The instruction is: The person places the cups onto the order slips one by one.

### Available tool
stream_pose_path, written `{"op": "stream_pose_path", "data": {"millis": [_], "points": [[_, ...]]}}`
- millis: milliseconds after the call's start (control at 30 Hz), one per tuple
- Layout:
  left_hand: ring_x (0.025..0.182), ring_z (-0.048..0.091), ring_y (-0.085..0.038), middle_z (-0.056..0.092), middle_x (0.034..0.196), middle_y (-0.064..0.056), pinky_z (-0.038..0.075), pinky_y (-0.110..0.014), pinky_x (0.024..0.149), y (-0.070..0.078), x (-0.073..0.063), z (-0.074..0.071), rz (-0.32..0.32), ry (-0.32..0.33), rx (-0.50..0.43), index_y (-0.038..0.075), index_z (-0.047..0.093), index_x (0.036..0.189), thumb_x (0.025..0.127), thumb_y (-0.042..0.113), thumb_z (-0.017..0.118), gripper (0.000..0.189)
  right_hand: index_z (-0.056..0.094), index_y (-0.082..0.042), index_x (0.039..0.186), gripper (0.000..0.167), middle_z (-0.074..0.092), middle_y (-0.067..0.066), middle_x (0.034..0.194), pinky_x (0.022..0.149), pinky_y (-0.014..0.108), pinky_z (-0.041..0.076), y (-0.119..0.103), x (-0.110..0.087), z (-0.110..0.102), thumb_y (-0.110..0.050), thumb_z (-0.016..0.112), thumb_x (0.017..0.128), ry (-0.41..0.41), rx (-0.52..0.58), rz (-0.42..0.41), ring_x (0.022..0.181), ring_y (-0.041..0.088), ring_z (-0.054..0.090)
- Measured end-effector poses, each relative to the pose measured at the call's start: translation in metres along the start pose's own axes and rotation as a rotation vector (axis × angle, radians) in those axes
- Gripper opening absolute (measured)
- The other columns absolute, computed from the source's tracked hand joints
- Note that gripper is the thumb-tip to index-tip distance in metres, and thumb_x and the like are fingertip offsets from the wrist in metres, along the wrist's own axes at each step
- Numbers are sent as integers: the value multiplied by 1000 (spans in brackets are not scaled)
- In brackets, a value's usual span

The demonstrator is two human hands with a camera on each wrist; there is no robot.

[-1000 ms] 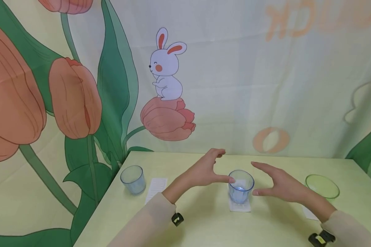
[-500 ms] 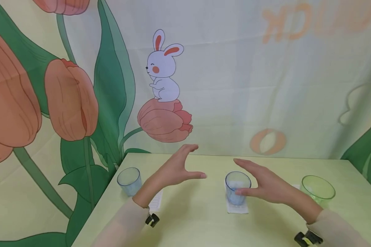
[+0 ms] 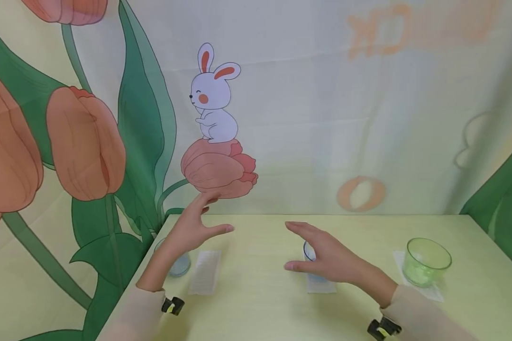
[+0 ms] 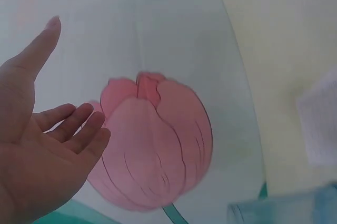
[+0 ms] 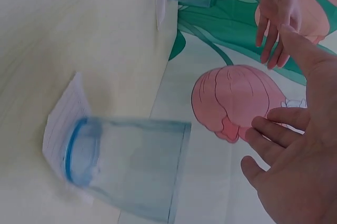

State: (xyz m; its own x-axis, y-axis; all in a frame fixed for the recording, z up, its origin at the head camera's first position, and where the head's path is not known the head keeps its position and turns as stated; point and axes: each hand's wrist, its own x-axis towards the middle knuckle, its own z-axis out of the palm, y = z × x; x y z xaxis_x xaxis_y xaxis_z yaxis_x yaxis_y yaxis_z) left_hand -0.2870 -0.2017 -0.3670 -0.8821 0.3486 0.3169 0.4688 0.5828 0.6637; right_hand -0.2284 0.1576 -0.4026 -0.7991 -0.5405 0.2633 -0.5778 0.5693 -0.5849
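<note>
From my distant seat, biggest first: the tulip backdrop towers at 12 o'clock beyond the tabletop. And both hands are in the air! Right hand: thumb and fingers parted wide, nothing held, masking much of the middle cup. Left hand, at 9 o'clock from it: equally wide, gripping nothing. Green cup, 3 o'clock from the middle cup, is on the right paper; the middle cup is on the middle paper. Left cup, at 9 o'clock, partly hidden, stands just beside the left paper. My call: two look placed; only the left one seems left over.
</note>
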Motion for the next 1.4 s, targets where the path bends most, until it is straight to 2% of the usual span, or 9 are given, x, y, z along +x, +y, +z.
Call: {"op": "stream_pose_path", "data": {"millis": [100,367,667,833,1067,1267,1400], "points": [[149,42,-29,46,160,-4,39,-53,121,-16,-10,-11,-48,6,-9,18,41,161,86,43,90,93,44,-8,161,94,44,6,165,119,56,39,-7,9,11,-60,78,91,0,7,4,151,31,43],[151,39,-34,42,165,-12,33,-59,123,-62,-36,-36,-139,15,62,11,38,163,88,49,87,97,42,-8,162,94,42,6,166,122,55,36,-23,28,45,-60,76,92,-31,55,14,152,31,41],[154,33,-40,38,166,-18,31,-61,123,-101,-59,-45,-224,-8,40,10,35,164,90,47,86,97,43,-9,162,93,44,5,165,122,50,37,-27,55,99,-62,76,92,-65,29,28,152,27,41],[155,29,-43,33,168,-20,29,-63,122,-112,-68,-47,-253,4,-16,8,31,166,93,37,84,95,43,-8,162,94,44,6,165,123,49,36,-24,70,126,-62,76,92,-88,9,51,152,27,41],[154,29,-45,34,167,-22,29,-66,121,-132,-79,-48,-260,8,-73,5,29,165,94,27,84,93,46,-6,160,96,46,6,164,122,46,38,-19,92,160,-66,75,91,-92,-74,61,151,26,43],[152,32,-46,36,166,-21,32,-66,119,-148,-89,-48,-260,6,-87,2,26,165,94,25,85,95,50,-4,157,95,50,7,161,120,40,40,-17,108,176,-65,77,89,-83,-128,74,149,24,46],[150,35,-48,37,165,-23,34,-70,115,-150,-93,-47,-266,-4,-136,1,24,166,96,19,81,92,51,-3,156,96,50,9,160,121,39,40,-15,116,183,-63,80,88,-103,-137,76,148,25,47]]}}
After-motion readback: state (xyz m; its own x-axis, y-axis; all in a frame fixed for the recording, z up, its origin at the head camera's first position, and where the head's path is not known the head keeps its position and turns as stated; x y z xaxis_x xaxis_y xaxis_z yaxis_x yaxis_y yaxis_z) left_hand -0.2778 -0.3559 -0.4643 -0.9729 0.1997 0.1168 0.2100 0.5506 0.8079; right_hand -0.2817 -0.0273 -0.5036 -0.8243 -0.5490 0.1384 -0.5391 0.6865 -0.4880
